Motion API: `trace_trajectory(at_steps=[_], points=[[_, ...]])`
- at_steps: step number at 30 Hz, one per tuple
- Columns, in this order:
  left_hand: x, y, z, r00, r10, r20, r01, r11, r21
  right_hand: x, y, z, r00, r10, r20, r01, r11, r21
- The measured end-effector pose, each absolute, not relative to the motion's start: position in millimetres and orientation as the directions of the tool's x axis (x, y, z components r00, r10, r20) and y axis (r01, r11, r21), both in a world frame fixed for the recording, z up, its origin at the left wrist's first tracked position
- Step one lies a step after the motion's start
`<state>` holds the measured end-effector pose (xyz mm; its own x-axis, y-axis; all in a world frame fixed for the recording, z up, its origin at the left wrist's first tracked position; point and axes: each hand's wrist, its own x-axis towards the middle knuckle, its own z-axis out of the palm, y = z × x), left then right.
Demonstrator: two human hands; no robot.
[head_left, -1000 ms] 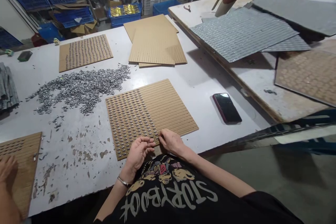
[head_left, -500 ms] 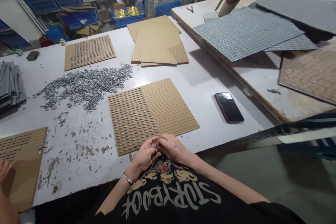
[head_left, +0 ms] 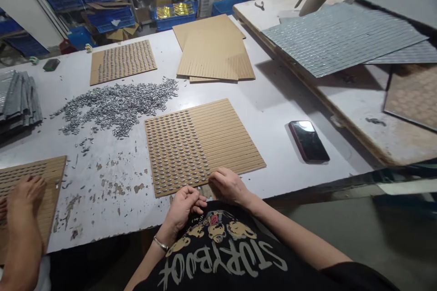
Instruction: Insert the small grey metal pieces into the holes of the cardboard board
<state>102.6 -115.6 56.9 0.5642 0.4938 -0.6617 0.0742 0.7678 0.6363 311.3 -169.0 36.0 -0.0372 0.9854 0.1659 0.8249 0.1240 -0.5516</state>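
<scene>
1. Fingers [head_left: 191,194] of our left hand [head_left: 182,207] are curled loosely at the near edge of the board [head_left: 218,138]. We cannot tell whether they hold any pieces; nothing shows between them.
2. Our right hand [head_left: 228,185] rests on the board's near edge, fingers bent and pressed down at the boundary between filled and bare slots. We cannot tell if a piece is pinched under them.
3. On the board, the left half carries rows of small metal pieces and the right half is bare grooves. It lies flat on the table [head_left: 266,100], just in front of us.
4. To do this well, we judge each piece should sit fully in its slot, in line with its neighbours, with one hand steadying the board so it does not slide.
5. The heap [head_left: 116,104] of loose pieces lies up and left, well apart from our hands.
6. A co-worker's hand [head_left: 25,193] rests on another board [head_left: 51,173] at far left.
7. Right of our board lies a phone [head_left: 309,141].
</scene>
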Motion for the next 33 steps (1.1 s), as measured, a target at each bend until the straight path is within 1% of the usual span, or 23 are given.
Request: trace_trajectory(at_steps=[2,4,7,10,12,16,21,23,26,29,33], points=[[102.8,-118.5,55.1,0.56,0.497,-0.663,0.071,0.769,0.636,312.7,-165.3,34.9,-0.117,0.978,0.173,0.845,0.19,-0.499],[103.6,-121.7,54.6,0.56,0.507,-0.655,0.055,0.767,0.64,314.8,-164.2,34.0,-0.161,0.973,0.162,0.839,0.222,-0.497],[105.2,-127.0,53.6,0.539,0.538,-0.648,0.014,0.763,0.646,318.5,-164.6,30.6,-0.188,0.976,0.112,0.794,0.218,-0.568],[106.8,-132.2,49.8,0.539,0.543,-0.644,-0.014,0.77,0.638,320.8,-163.0,25.2,-0.202,0.979,0.036,0.743,0.177,-0.645],[107.3,-134.9,46.2,0.539,0.551,-0.637,-0.044,0.774,0.632,320.8,-161.5,22.3,-0.197,0.98,0.004,0.725,0.149,-0.673],[104.4,-136.3,42.0,0.516,0.584,-0.627,-0.145,0.781,0.608,317.1,-163.2,19.6,-0.19,0.981,0.023,0.706,0.153,-0.692],[88.9,-125.0,45.7,0.334,0.678,-0.654,-0.266,0.734,0.625,307.1,-172.1,23.4,-0.107,0.981,0.16,0.667,0.19,-0.721],[78.2,-115.3,49.0,0.264,0.719,-0.643,-0.329,0.694,0.641,302.9,-175.2,26.4,-0.079,0.974,0.212,0.649,0.211,-0.73],[57.5,-93.6,54.1,0.154,0.785,-0.599,-0.43,0.6,0.675,300.0,-177.3,27.6,-0.057,0.968,0.244,0.649,0.222,-0.728],[34.2,-64.1,56.4,0.055,0.834,-0.548,-0.493,0.5,0.712,303.6,-174.8,21.8,-0.055,0.971,0.232,0.661,0.209,-0.72],[9.9,-15.7,52.7,-0.048,0.858,-0.512,-0.546,0.406,0.732,316.3,-165.7,5.7,-0.087,0.99,0.109,0.657,0.139,-0.741]])
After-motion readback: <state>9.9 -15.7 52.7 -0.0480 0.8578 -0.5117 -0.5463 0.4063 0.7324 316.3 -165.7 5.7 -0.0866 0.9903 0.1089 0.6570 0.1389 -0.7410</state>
